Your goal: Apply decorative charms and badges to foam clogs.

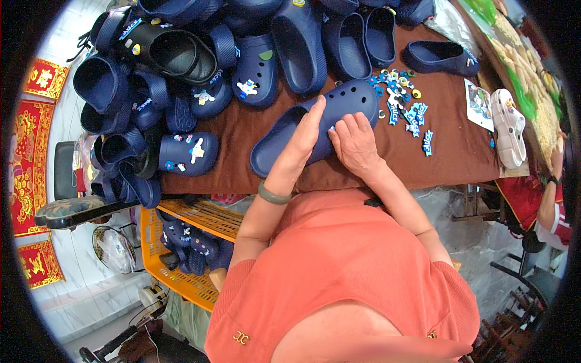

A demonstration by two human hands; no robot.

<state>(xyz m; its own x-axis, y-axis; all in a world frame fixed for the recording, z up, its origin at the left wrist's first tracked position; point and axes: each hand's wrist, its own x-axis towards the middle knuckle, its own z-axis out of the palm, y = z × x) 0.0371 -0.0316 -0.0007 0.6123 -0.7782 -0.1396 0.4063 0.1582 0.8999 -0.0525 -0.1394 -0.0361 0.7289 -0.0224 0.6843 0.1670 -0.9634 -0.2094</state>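
A navy blue foam clog (pixel 354 100) lies in front of me on a brown cloth, its holed toe pointing away to the right. My left hand (pixel 305 133) rests edge-on across its foot opening, fingers straight and together; the thumb is hidden. At the clog's near side my right hand (pixel 356 144) has its fingers curled in toward the thumb. Whatever those fingers hold is too small or hidden to make out. Beyond the toe lies a pile of small blue, white and black shoe charms (pixel 396 91), with blue lettered charms (pixel 414 118) beside it.
Many navy clogs (pixel 299 51) crowd the far and left table, several with charms fitted. A black clog (pixel 172 51) sits among them. On the right are a printed card (pixel 479 103) and white clog (pixel 509 127). A yellow crate (pixel 181 284) with clogs stands below left.
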